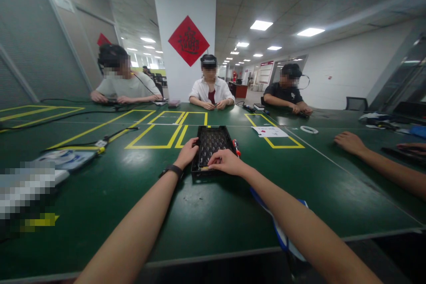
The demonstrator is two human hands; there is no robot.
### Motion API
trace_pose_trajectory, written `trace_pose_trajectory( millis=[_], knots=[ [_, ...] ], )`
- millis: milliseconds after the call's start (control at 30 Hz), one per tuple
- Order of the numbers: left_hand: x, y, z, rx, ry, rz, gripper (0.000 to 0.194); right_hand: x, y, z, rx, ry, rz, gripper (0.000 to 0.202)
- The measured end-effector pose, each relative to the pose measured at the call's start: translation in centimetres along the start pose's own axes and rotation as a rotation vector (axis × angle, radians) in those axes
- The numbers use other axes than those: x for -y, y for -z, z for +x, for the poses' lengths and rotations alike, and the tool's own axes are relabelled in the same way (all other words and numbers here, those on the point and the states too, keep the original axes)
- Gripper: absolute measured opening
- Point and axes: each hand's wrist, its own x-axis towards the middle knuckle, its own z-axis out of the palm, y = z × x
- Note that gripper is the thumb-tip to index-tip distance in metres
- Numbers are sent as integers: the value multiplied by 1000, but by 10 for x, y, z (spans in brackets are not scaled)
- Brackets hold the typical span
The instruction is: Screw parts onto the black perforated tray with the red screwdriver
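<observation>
A black tray (197,173) with rows of small pockets lies on the green table in front of me. My left hand (188,153), with a dark band on its wrist, grips the tray's left wall. Over the near end of the tray, the fingers of my right hand (224,162) are pinched together. A small yellowish piece (205,168) shows by those fingertips; whether they hold it, I cannot tell. Against the tray's right side lies a red-and-black screwdriver (236,148), partly hidden. What the pockets contain is too small to make out.
Yellow tape outlines mark the green table (133,195). A printed sheet (271,132) and a white ring (309,129) lie to the right, near another person's hand (351,143). A blue-and-white item (282,230) is under my right forearm. Cables (115,135) run at left. Three people sit opposite.
</observation>
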Motion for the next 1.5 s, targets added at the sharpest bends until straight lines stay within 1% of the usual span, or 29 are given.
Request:
trace_pose_trajectory(
  millis=[500,700,1067,1333,1500],
  knots=[
    [-2,0,-1,-7,16,-9,49,-1,1,0,-7,19,1,23],
    [-1,1,-1,-13,-12,-6,48,0,0,0,2,-15,-17,23],
    [0,0,0,-6,-4,-14,50,-2,-1,-1,36,-28,32,24],
    [-1,0,-1,-4,1,-6,50,-3,2,0,55,-6,-6,26],
    [-2,1,-1,-2,1,10,49,-3,3,1,49,24,33,27]
  ],
)
